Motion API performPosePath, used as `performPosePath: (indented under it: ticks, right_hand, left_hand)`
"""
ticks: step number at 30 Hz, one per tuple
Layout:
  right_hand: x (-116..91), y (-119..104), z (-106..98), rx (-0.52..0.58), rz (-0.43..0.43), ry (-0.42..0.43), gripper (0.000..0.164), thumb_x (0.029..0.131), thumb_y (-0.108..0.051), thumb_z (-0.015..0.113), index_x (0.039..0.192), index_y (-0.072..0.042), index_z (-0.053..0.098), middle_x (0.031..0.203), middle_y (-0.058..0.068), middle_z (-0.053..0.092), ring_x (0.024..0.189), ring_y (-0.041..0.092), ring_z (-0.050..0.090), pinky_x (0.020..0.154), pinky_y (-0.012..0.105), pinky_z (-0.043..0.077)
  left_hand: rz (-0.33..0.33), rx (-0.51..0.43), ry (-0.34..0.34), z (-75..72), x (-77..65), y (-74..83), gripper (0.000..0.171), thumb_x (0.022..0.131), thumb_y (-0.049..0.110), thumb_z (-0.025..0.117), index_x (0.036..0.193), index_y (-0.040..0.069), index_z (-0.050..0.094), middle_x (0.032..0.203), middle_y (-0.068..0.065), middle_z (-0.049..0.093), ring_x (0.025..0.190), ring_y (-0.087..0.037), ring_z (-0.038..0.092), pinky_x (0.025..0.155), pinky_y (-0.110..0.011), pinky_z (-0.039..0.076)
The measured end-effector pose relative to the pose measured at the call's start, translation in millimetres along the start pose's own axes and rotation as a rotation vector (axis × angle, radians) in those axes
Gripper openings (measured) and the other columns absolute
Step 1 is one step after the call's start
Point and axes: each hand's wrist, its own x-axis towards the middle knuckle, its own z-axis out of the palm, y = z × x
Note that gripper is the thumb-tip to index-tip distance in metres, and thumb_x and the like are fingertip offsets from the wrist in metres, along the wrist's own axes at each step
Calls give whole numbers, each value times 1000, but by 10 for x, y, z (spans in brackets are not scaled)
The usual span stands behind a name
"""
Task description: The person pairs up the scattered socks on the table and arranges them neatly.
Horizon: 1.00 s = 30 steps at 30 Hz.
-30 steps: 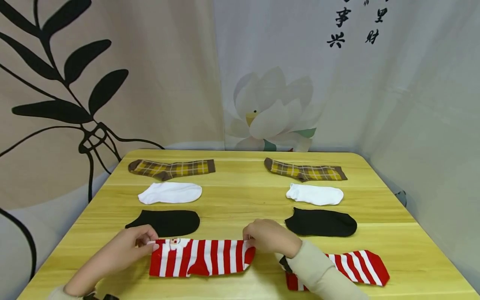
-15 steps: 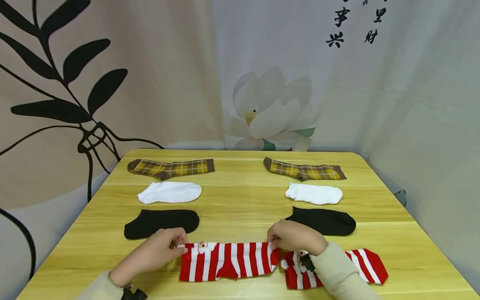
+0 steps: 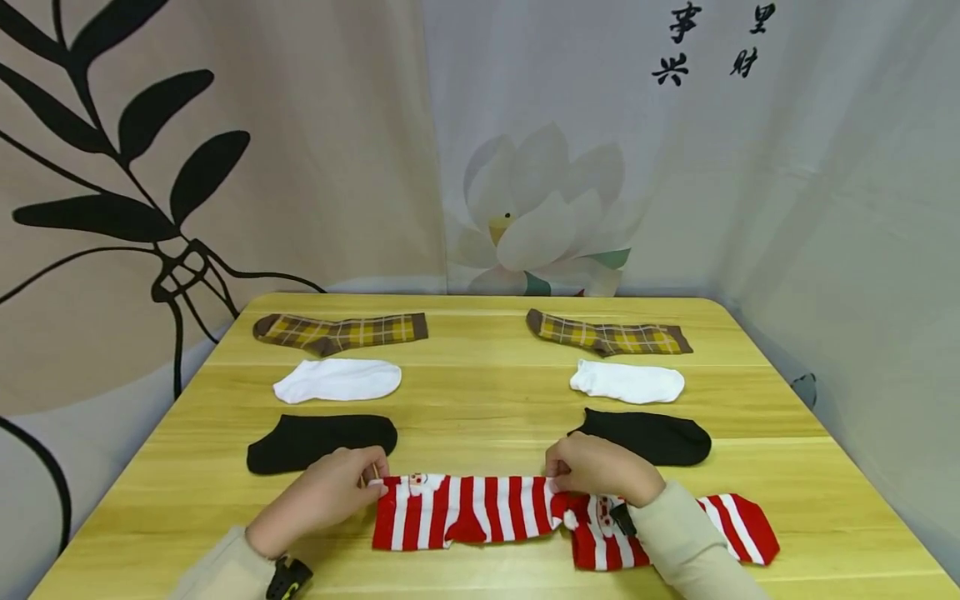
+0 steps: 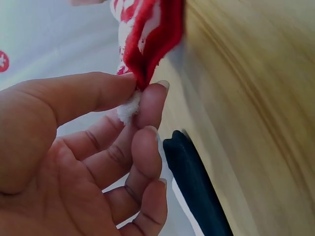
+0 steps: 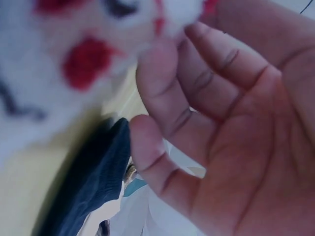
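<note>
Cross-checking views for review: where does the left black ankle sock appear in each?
Head: left black ankle sock, left of centre, beyond the left hand.
Left wrist: lower right, cut by bottom edge.
Right wrist: apparently absent; the black sock there seems the other.
Shared landmark: yellow wooden table.

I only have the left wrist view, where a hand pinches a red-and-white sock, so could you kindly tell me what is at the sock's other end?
Observer: The right hand holds the toe end of that striped sock, as the head view shows.

Operator: Thank you. Might there be another sock with the same stripes?

Observer: Yes, a matching sock lies on the table, its middle hidden under the right sleeve.

Operator: I see one black sock at my edge; would you say whether there is a second?

Observer: There is: the other black sock lies just beyond the right hand, on the person's right.
</note>
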Motion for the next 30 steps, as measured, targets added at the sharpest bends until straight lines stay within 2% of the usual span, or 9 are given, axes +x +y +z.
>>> performPosePath:
  ticks: [3, 8, 14, 19, 23, 30]
  right_hand:
    - [10, -3, 17, 16, 9, 14, 6, 87, -12, 70, 84, -16, 66, 72, -10, 58, 60, 4, 48, 58, 23, 43]
    - [-8, 1, 55, -5, 11, 74, 12, 86, -11, 71, 83, -18, 62, 74, -9, 54, 63, 5, 47, 59, 23, 42]
    - [-74, 21, 80, -131, -55, 131, 8, 86, -13, 72, 82, -18, 67, 71, -13, 55, 60, 1, 45, 59, 21, 41]
    - [-96, 13, 112, -209, -115, 161, 4, 87, -17, 70, 84, -17, 69, 75, -13, 63, 58, -2, 45, 56, 19, 41]
    - [-132, -2, 132, -233, -128, 188, 5, 88, -18, 69, 92, -16, 72, 85, -9, 68, 63, -4, 48, 58, 18, 41]
    - [-303, -21, 68, -249, -91, 255, 12, 87, -23, 70, 98, -19, 71, 90, -8, 66, 75, 4, 55, 64, 23, 44]
  left_hand:
    - [-12, 71, 19, 41, 10, -5, 16, 84, 11, 71, 79, 20, 58, 70, 7, 55, 63, -13, 47, 57, -28, 37]
    - [19, 159, 42, 111, 18, -16, 18, 83, 12, 72, 75, 21, 57, 67, 8, 51, 63, -11, 45, 61, -30, 36]
    - [41, 212, 51, 127, 33, 24, 17, 81, 17, 75, 76, 20, 59, 69, 7, 50, 66, -12, 45, 64, -33, 37]
    - [96, 264, 81, 66, 22, 88, 12, 81, 17, 75, 80, 17, 63, 71, 6, 51, 68, -14, 46, 66, -35, 39]
    - [171, 253, 75, 12, 8, 200, 8, 84, 21, 73, 86, 17, 66, 75, 7, 56, 71, -12, 49, 67, -34, 41]
    - [333, 133, 9, 48, 19, 509, 9, 87, 26, 70, 93, 20, 68, 81, 15, 59, 76, -6, 50, 70, -30, 41]
